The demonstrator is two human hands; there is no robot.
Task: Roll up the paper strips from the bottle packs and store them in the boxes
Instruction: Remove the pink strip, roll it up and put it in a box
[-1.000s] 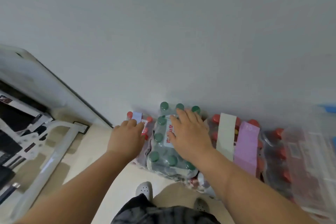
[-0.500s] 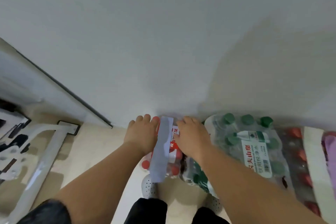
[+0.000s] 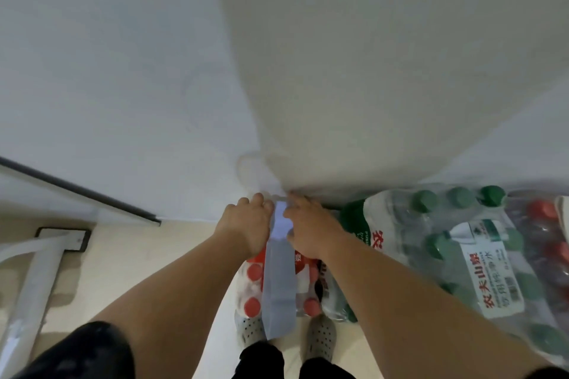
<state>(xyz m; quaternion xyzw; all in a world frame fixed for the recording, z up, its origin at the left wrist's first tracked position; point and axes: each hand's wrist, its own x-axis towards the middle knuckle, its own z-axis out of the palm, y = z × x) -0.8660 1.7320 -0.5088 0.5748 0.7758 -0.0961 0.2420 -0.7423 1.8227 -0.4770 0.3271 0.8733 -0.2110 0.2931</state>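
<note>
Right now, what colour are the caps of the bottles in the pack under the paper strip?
Red caps, seen in the head view, either side of the pale blue-grey paper strip.

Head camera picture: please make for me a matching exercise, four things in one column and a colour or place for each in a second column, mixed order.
Things:
1. paper strip
2. left hand
3. right hand
4. big bottle pack

Descriptions:
A. green caps
B. pale blue, lying over the red-capped pack
C. at the strip's left edge
D. at the strip's right edge

Pairs: 1-B, 2-C, 3-D, 4-A
</note>
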